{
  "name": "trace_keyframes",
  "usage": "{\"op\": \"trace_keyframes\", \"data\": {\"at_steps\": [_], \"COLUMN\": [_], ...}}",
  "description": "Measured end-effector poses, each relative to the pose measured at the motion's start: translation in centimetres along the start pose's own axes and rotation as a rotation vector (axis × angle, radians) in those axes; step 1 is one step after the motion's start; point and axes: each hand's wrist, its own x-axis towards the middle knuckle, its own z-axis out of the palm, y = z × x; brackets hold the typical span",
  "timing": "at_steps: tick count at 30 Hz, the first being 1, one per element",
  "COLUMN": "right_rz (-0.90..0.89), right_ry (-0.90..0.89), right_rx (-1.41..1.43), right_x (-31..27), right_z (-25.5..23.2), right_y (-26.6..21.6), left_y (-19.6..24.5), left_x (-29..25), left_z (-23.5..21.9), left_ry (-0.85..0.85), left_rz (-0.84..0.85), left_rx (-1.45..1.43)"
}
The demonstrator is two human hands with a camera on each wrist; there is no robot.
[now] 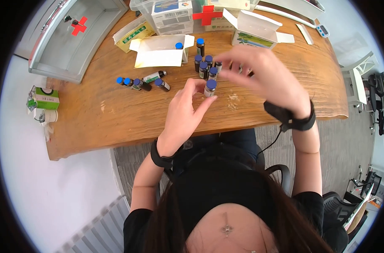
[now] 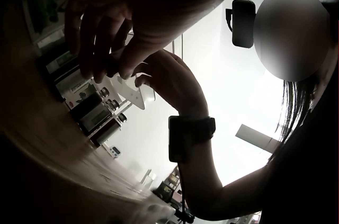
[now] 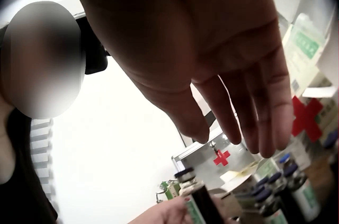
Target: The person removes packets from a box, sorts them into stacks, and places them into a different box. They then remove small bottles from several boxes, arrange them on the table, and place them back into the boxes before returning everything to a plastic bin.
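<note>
My left hand (image 1: 184, 114) grips a small dark glass bottle (image 1: 209, 89) with a blue cap between thumb and fingers, near the table's front. In the right wrist view this bottle (image 3: 204, 205) is tilted slightly and shows a green and white label. Raised to the right of it is my right hand (image 1: 259, 69), blurred in the head view; its fingers (image 3: 257, 113) extend downward and hold nothing. Several similar bottles (image 1: 203, 69) stand upright in a cluster just beyond the held one. Behind them, another blue-capped bottle (image 1: 200, 47) stands alone.
An opened white carton (image 1: 158, 52) has a bottle (image 1: 179, 46) at its right end. More bottles (image 1: 141, 84) are grouped to the left, one lying down (image 1: 155, 76). Another opened carton (image 1: 255, 33), a clear bin (image 1: 141, 6) and a metal case (image 1: 74, 38) stand on the wooden table (image 1: 116, 122).
</note>
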Motion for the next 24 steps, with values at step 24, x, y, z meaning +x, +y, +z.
{"op": "trace_keyframes", "data": {"at_steps": [24], "right_rz": [0.005], "right_ry": [0.111], "right_rx": [-0.089], "right_x": [2.7], "right_z": [11.5], "right_y": [-0.3], "left_y": [6.3], "left_x": [4.1], "left_z": [-10.7], "left_ry": [0.268], "left_rz": [0.177], "left_rx": [0.534]}}
